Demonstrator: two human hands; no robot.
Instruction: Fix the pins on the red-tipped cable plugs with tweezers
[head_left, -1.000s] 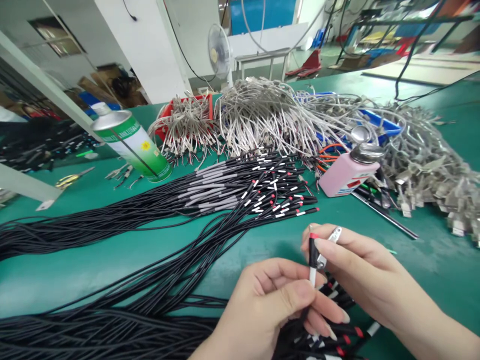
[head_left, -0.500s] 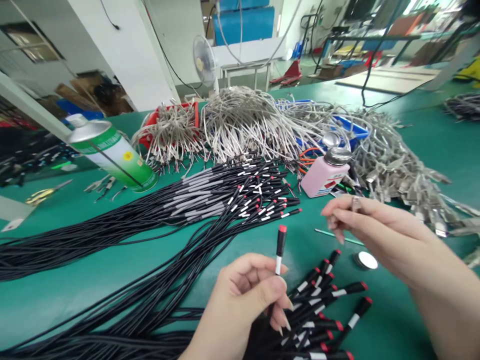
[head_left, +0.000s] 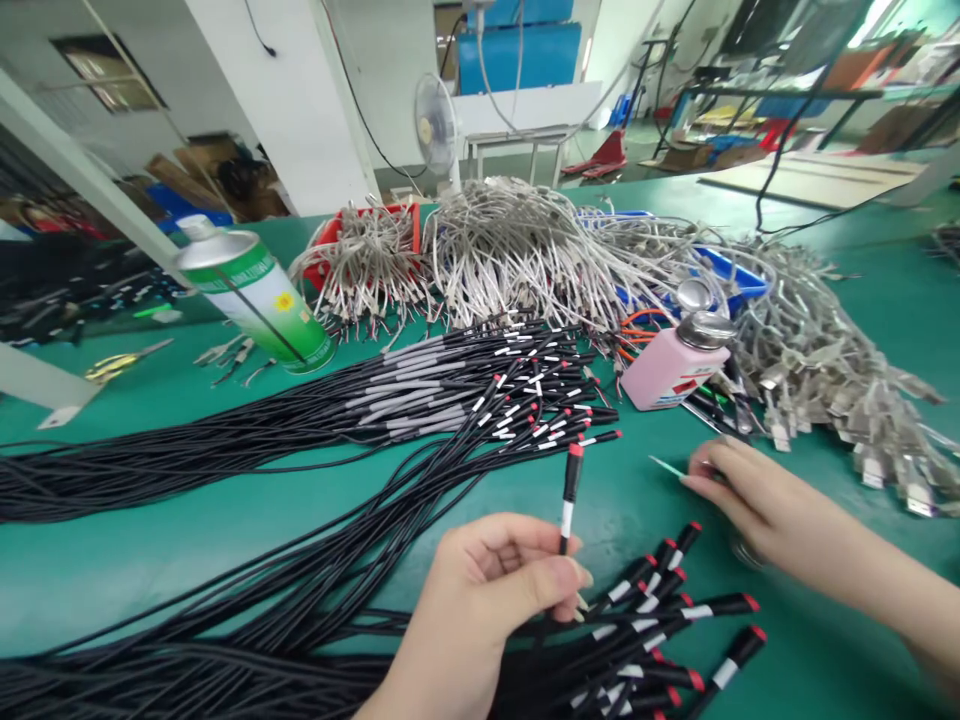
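My left hand pinches a black cable just under its end, which stands upright with a red tip and a white band. To the right, my right hand is closed on a thin green stick; the stick's pale pointed end sticks out to the left, low over the table. Its other end is hidden by the fingers. Below my left hand lies a bundle of like cables with red-tipped ends. A small round metal lid is mostly hidden under my right hand.
A pink bottle with a metal top stands beyond my right hand. Grey-sleeved black cables lie behind. Grey-white cables are heaped at the back and right. A green-white can and yellow-handled cutters are left.
My right hand has come down to the table and taken hold of the green stick, covering most of the round lid. My left hand still holds the cable upright. The view has shifted slightly.
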